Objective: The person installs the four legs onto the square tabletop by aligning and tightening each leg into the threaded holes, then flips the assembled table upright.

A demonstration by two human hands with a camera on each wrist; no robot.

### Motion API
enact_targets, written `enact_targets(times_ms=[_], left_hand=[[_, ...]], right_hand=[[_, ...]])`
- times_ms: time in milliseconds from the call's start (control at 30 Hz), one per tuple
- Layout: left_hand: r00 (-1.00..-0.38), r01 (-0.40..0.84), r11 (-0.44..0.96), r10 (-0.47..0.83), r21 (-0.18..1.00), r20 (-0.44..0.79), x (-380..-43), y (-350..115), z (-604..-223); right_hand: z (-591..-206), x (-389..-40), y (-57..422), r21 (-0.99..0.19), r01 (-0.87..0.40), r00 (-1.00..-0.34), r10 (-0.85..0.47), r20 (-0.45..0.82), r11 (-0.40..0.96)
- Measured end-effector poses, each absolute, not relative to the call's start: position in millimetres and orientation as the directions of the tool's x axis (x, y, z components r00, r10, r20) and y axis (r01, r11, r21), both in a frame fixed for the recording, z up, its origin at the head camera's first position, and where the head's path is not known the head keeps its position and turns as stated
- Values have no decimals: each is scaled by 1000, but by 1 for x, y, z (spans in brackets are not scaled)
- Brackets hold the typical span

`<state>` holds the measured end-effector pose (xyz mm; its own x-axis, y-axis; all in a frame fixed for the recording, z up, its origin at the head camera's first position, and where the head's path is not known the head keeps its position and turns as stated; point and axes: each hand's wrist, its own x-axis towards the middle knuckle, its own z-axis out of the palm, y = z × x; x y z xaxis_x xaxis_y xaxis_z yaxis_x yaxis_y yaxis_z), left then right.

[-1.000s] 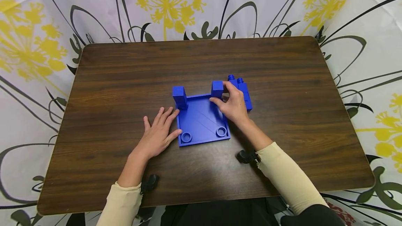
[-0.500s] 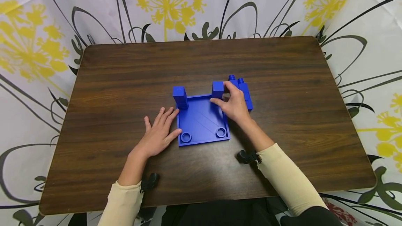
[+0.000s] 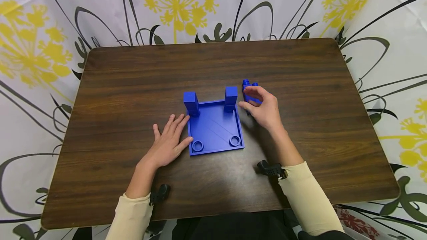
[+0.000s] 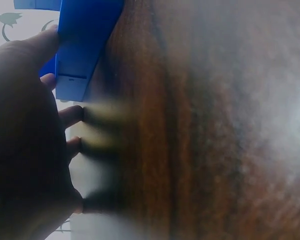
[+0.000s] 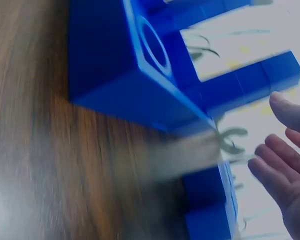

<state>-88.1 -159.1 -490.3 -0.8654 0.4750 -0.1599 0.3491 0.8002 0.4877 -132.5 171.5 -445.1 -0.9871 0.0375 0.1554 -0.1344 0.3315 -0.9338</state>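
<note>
A square blue panel (image 3: 215, 130) with a raised rim lies on the table. Blue square posts stand upright at its far left (image 3: 191, 103) and far right (image 3: 231, 99) corners; both near corners carry round ring sockets. My left hand (image 3: 168, 144) rests flat, fingers spread, with thumb and index fingertip at the panel's left edge. To the right of the panel, my right hand (image 3: 265, 109) hovers with fingers loosely bent and nothing between them. It partly hides loose blue posts with round pegs (image 3: 246, 83). In the right wrist view its fingers (image 5: 277, 175) are apart from the upright post (image 5: 255, 82).
The brown wooden table (image 3: 133, 77) extends on all sides of the panel. A white curtain with yellow flowers (image 3: 181, 5) hangs behind it. Black wrist cameras sit under the left (image 3: 161, 193) and right (image 3: 268, 167) forearms.
My right hand has let go of the far right post and moved right, over the loose posts. That post stays upright in its corner. The left hand has stayed in place.
</note>
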Motion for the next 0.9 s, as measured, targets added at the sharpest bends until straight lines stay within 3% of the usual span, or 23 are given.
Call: enact_targets(times_ms=[200,400,633,900], left_hand=[[-864,348,798,476,492,-162,-89,-159,-490],[-865,343,800,473,493,-166,-88,-159,-489],[-866,347,796,475,495,-156,-89,-159,-490],[-869,345,797,471,495,-153,-89,-159,-491]], right_hand=[[-455,-122,200,-867,-95,-971,147,189,489],[-473,-116,214,-765,71,-995,98,-11,640],[-482,-114,215,-695,141,-990,90,-109,705],[-481,-113,219,-656,147,-989,123,-84,740]])
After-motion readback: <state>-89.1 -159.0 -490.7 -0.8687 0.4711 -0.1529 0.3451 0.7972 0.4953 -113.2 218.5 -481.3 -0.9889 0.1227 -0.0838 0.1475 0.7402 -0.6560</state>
